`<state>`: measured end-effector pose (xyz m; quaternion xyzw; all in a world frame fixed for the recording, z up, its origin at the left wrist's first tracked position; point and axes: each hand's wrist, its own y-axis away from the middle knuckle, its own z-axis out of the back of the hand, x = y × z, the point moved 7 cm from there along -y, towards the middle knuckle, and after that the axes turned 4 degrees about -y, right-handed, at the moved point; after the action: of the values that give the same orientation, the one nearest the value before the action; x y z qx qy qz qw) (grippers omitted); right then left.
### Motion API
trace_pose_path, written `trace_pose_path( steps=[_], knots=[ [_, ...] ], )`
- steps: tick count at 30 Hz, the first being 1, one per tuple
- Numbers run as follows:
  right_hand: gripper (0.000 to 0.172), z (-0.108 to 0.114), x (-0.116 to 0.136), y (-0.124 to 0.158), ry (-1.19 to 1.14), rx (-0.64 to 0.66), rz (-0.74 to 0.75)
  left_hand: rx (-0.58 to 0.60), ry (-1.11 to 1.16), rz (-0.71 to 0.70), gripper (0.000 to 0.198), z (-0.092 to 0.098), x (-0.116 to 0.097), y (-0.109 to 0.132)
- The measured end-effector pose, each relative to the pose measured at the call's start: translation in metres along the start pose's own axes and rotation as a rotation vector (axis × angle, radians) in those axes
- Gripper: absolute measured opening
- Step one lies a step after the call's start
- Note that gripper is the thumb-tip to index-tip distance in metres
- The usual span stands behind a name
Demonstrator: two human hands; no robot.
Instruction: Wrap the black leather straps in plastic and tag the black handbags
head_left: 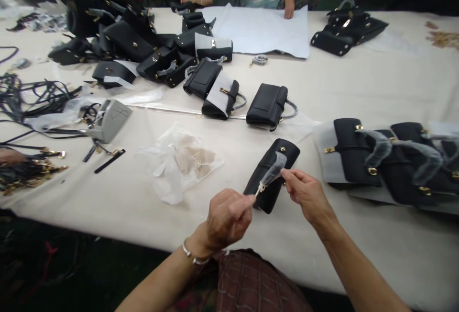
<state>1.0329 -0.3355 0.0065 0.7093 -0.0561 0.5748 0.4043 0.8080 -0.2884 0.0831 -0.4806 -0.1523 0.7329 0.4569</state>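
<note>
A small black handbag [271,174] with a gold stud lies on the white table [358,87] right in front of me. Its strap, wrapped in thin translucent paper [272,170], is stretched between my hands. My left hand [226,217] pinches the lower end of the wrapped strap by its gold clasp [260,188]. My right hand [306,193] pinches the upper end over the bag, fingers closed on the paper.
Wrapped black bags [387,159] lie in a row at my right, more bags [267,106] in the middle and a heap [125,39] at the far left. Crumpled plastic [179,161] and a grey tape dispenser [107,120] sit left. Other people stand across the table by a white sheet [258,29].
</note>
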Motion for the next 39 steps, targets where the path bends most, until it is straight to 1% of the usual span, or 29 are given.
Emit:
trace_pose_path(
  steps=[1, 2, 3, 5, 6, 7, 8, 9, 10, 11, 13, 14, 15, 16, 18, 20, 21, 23, 26, 28, 29, 30, 31, 32, 34, 35, 36, 37, 39],
  knots=[
    [0.042, -0.002, 0.002, -0.001, -0.056, 0.017, 0.006, 0.065, 0.035, -0.053, 0.053, -0.004, -0.005, 0.001],
    [0.04, -0.003, 0.006, -0.003, -0.108, 0.029, 0.026, 0.124, 0.078, -0.031, 0.052, -0.009, -0.003, 0.004],
    [0.039, -0.002, 0.011, -0.004, -0.144, 0.04, 0.053, 0.172, 0.128, 0.06, 0.047, -0.015, 0.005, 0.008],
    [0.039, 0.003, 0.022, -0.008, -0.144, 0.052, 0.105, 0.22, 0.247, 0.343, 0.038, -0.03, 0.035, 0.022],
    [0.041, 0.006, 0.026, -0.01, -0.1, 0.048, 0.118, 0.227, 0.316, 0.478, 0.041, -0.038, 0.05, 0.031],
    [0.044, 0.007, 0.028, -0.012, -0.033, 0.049, 0.119, 0.231, 0.397, 0.581, 0.051, -0.046, 0.063, 0.04],
    [0.047, 0.006, 0.028, -0.014, 0.052, 0.063, 0.118, 0.237, 0.488, 0.651, 0.064, -0.054, 0.073, 0.048],
    [0.05, 0.004, 0.026, -0.015, 0.144, 0.076, 0.124, 0.244, 0.584, 0.697, 0.075, -0.061, 0.08, 0.054],
    [0.052, 0.001, 0.024, -0.015, 0.232, 0.08, 0.148, 0.243, 0.667, 0.736, 0.08, -0.067, 0.085, 0.059],
    [0.052, 0.0, 0.021, -0.014, 0.305, 0.062, 0.193, 0.241, 0.725, 0.78, 0.081, -0.073, 0.09, 0.064],
    [0.048, 0.002, 0.015, -0.01, 0.362, -0.036, 0.324, 0.272, 0.755, 0.888, 0.079, -0.084, 0.098, 0.072],
    [0.047, 0.006, 0.011, -0.007, 0.347, -0.089, 0.378, 0.31, 0.739, 0.928, 0.079, -0.09, 0.1, 0.075],
    [0.047, 0.01, 0.006, -0.004, 0.317, -0.128, 0.411, 0.361, 0.719, 0.939, 0.08, -0.098, 0.101, 0.075],
    [0.048, 0.015, 0.0, -0.003, 0.287, -0.151, 0.419, 0.421, 0.704, 0.916, 0.082, -0.107, 0.099, 0.071],
    [0.05, 0.025, -0.009, -0.004, 0.238, -0.167, 0.4, 0.521, 0.683, 0.812, 0.085, -0.127, 0.094, 0.057],
    [0.051, 0.038, -0.01, -0.01, 0.217, -0.191, 0.376, 0.575, 0.642, 0.733, 0.09, -0.152, 0.09, 0.037],
    [0.051, 0.046, -0.007, -0.015, 0.221, -0.208, 0.37, 0.595, 0.624, 0.721, 0.094, -0.168, 0.089, 0.026],
    [0.052, 0.062, 0.006, -0.03, 0.267, -0.257, 0.374, 0.624, 0.614, 0.715, 0.099, -0.204, 0.088, 0.004],
    [0.053, 0.094, 0.034, -0.057, 0.43, -0.393, 0.444, 0.638, 0.638, 0.649, 0.1, -0.258, 0.085, -0.032],
    [0.054, 0.113, 0.052, -0.075, 0.56, -0.489, 0.529, 0.628, 0.624, 0.581, 0.093, -0.283, 0.088, -0.054],
    [0.055, 0.12, 0.06, -0.083, 0.623, -0.524, 0.583, 0.633, 0.601, 0.55, 0.087, -0.289, 0.091, -0.063],
    [0.056, 0.125, 0.066, -0.089, 0.68, -0.548, 0.647, 0.65, 0.565, 0.524, 0.079, -0.292, 0.097, -0.071],
    [0.057, 0.127, 0.07, -0.092, 0.733, -0.557, 0.714, 0.664, 0.509, 0.502, 0.069, -0.291, 0.104, -0.08],
    [0.058, 0.127, 0.072, -0.094, 0.78, -0.555, 0.781, 0.666, 0.43, 0.478, 0.058, -0.285, 0.114, -0.089],
    [0.054, 0.123, 0.072, -0.094, 0.848, -0.531, 0.891, 0.612, 0.203, 0.418, 0.037, -0.265, 0.135, -0.112],
    [0.05, 0.12, 0.07, -0.091, 0.866, -0.522, 0.927, 0.562, 0.071, 0.376, 0.031, -0.254, 0.143, -0.126],
    [0.045, 0.116, 0.069, -0.089, 0.875, -0.517, 0.954, 0.522, -0.058, 0.335, 0.028, -0.246, 0.15, -0.14],
    [0.039, 0.112, 0.068, -0.086, 0.875, -0.507, 0.975, 0.508, -0.173, 0.292, 0.027, -0.241, 0.154, -0.153],
    [0.029, 0.102, 0.067, -0.083, 0.866, -0.468, 1.009, 0.552, -0.34, 0.215, 0.027, -0.247, 0.157, -0.173]
  ],
)
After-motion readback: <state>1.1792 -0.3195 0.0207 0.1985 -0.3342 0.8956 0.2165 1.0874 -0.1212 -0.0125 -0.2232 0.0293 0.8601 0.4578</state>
